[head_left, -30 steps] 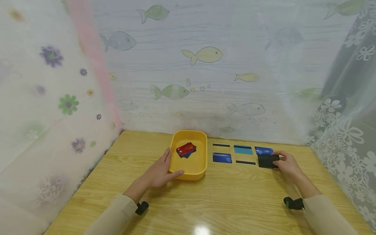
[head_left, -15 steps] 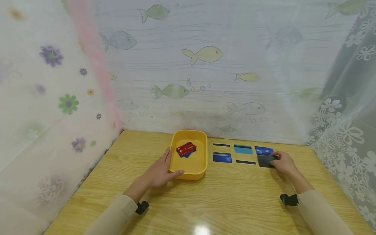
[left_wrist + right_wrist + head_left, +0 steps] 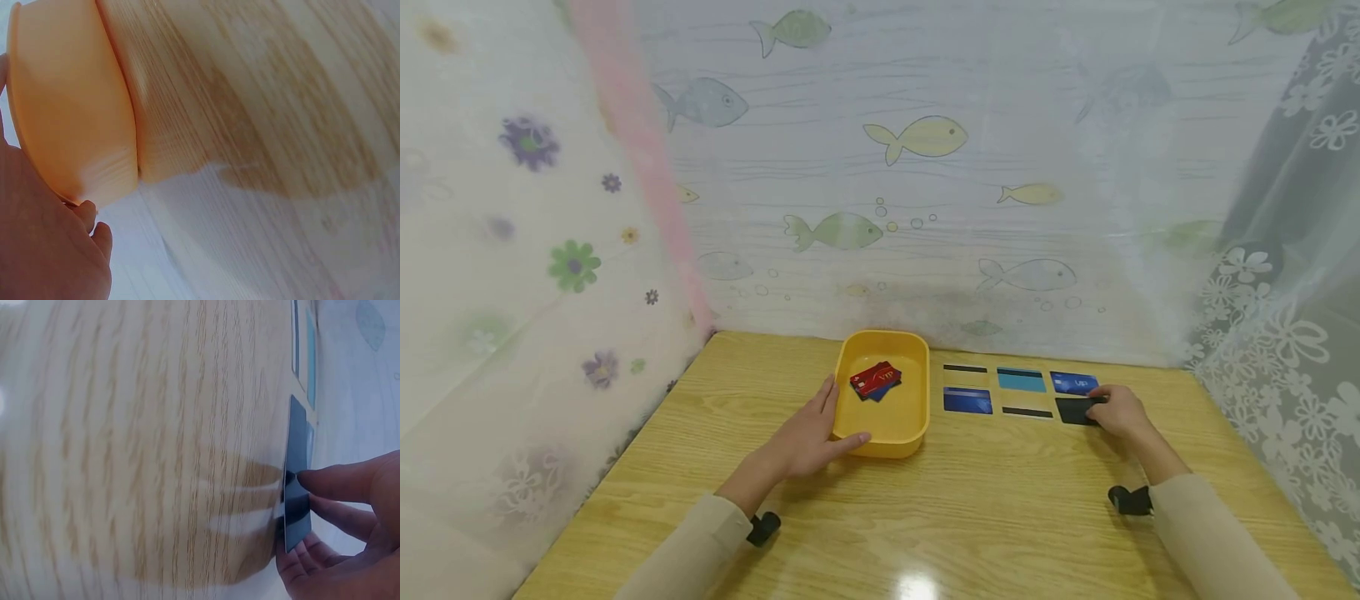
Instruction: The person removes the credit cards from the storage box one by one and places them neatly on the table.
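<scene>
My left hand (image 3: pixel 801 442) holds the yellow plastic tub (image 3: pixel 887 449), its fingers along the left side and the thumb over the near rim. The left wrist view shows that hand (image 3: pixel 50 231) against the end of the tub (image 3: pixel 75 94). Inside lie a red VIP card (image 3: pixel 874 380) and darker cards partly under it. On the right, my right hand (image 3: pixel 1122 412) pinches the right end of a black card (image 3: pixel 1075 410) in the near row. In the right wrist view the thumb is on the face of this card (image 3: pixel 295 444).
Two rows of cards lie right of the tub: a blue VIP card (image 3: pixel 1072 382), a light blue card (image 3: pixel 1022 380), a dark blue card (image 3: pixel 967 401) and two wood-toned ones with black stripes. A fish-print curtain (image 3: pixel 925 250) hangs behind the table (image 3: pixel 985 508).
My right hand and forearm have shifted slightly left, the hand still pinching the black card, which moves little. My left hand and the tub stay in place.
</scene>
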A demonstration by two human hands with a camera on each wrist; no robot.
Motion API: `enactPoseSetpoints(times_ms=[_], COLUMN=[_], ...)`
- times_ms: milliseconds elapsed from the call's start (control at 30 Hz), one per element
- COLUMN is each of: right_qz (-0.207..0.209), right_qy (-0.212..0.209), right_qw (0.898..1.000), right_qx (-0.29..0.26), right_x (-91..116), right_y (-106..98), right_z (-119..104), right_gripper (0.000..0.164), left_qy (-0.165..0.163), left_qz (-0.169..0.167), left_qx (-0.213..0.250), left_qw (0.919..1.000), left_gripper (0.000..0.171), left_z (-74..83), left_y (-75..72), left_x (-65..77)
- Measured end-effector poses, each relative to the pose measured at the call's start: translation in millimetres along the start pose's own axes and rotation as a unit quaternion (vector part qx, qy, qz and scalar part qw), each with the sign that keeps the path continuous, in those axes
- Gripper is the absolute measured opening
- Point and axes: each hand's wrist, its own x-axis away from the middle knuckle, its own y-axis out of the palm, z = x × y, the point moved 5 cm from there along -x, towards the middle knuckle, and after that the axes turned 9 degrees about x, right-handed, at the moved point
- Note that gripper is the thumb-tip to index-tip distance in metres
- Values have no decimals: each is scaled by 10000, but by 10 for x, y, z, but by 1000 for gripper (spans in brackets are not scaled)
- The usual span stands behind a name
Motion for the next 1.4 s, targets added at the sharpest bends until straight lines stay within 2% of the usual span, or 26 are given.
enactPoseSetpoints(times_ms=[400,633,900,1200,1400], right_qz=[-45,152,137,85,100], right_qy=[163,260,238,294,136], right_qw=[9999,9995,9991,9995,9999], right_qx=[-20,120,328,101,-10], right_x=[7,33,25,42,42], right_y=[21,-11,-19,-4,0], right_z=[8,-41,-48,-44,-28], right_gripper=[47,43,40,40,40], left_qy=[10,31,13,66,84], left_qz=[-7,34,44,88,111], left_qx=[-3,29,32,38,61], left_qw=[10000,10000,10000,9999,9999], left_gripper=[118,118,115,114,115], left_z=[7,7,8,7,6], left_y=[3,11,9,1,2], left_x=[6,-2,-3,-9,-13])
